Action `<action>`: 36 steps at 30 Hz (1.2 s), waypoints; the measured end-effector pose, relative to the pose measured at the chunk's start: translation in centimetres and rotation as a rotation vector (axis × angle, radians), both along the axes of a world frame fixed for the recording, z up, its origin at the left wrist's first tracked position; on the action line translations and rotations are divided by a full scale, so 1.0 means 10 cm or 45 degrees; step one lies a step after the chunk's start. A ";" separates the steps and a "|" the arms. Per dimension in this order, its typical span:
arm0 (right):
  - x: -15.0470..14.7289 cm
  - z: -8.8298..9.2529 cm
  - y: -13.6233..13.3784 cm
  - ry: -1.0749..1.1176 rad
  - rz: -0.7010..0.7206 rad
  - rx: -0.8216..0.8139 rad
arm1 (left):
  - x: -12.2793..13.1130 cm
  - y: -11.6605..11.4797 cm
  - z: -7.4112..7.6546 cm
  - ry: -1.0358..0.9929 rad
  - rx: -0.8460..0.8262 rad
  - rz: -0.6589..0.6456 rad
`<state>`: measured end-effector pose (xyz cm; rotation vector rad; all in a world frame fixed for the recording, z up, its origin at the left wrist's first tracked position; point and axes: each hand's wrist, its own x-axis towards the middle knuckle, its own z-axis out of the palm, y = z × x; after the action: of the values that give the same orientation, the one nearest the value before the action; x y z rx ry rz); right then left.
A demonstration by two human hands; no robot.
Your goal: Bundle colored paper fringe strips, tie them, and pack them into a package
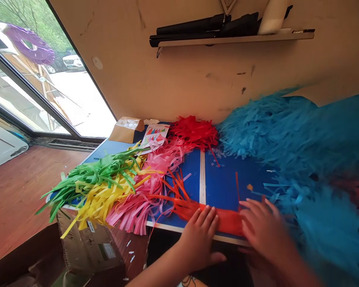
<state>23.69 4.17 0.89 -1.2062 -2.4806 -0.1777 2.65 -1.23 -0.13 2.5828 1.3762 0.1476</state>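
A length of orange-red fringed tissue paper lies along the front edge of the blue table, its cut strands fanning out to the left. My left hand rests on it with fingers stretched flat and the thumb pointing aside. At its right end, my right hand touches the paper with fingers spread; motion blurs it slightly. Left of my hands lie bundles of pink, yellow and green fringe, some strands hanging over the table edge. Red fringe is heaped farther back.
Large blue fringed shapes fill the right side. A brown paper bag and a printed sheet lie at the back left. Below left stands an open cardboard box. A wall shelf holds black rolls.
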 end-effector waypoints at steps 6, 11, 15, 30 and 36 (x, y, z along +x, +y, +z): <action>-0.51 -0.38 -0.43 -0.118 0.101 0.191 | -0.14 0.06 -0.04 0.022 -0.009 -0.118; -0.40 -0.57 -0.43 -0.169 -0.135 0.198 | -0.35 0.10 -0.10 0.061 -0.009 0.032; -0.22 -0.43 -0.42 -0.162 -0.332 0.214 | -0.51 0.07 -0.09 0.108 0.013 0.100; -0.47 -0.29 -0.35 0.050 -0.014 0.183 | -0.18 0.24 0.12 0.196 0.312 -0.237; -0.45 -0.22 -0.31 0.078 -0.003 0.215 | -0.15 0.24 0.03 0.178 0.420 -0.227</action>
<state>19.18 1.04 -1.35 -1.1279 -2.3590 -0.3386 1.15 1.17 0.19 3.0264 1.2464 0.1826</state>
